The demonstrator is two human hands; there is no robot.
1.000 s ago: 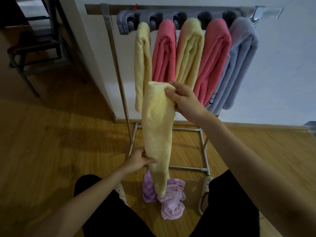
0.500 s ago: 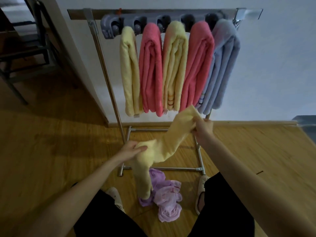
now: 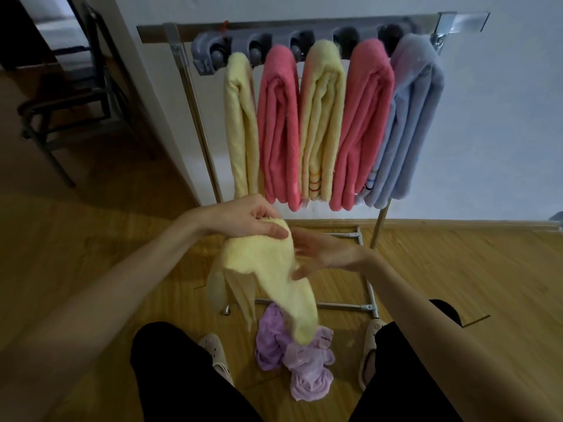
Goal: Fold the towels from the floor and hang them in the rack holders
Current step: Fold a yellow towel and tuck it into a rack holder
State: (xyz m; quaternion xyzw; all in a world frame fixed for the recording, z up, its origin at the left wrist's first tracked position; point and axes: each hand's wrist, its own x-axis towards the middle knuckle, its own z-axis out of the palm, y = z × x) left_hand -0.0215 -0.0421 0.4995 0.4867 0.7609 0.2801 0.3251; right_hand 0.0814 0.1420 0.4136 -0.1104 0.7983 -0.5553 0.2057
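Left hand (image 3: 243, 220) fingers pinch the yellow towel (image 3: 268, 269); right hand (image 3: 323, 254) fingers spread.

Limp yellow towel (image 3: 268, 269) droops mid-air near the rack (image 3: 304, 28) holding 5 folded towels; purple towel (image 3: 301, 360) lies crumpled on the floor.

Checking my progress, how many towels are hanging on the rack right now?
5, left to right: pale yellow, pink, yellow, pink, blue. None seem hidden.

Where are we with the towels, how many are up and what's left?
Done: five folded towels hang on the rack. In hand: the left hand grips a yellow towel, mid-fold, with the open right hand against it. Left: hanging it, then the purple towel on the floor.
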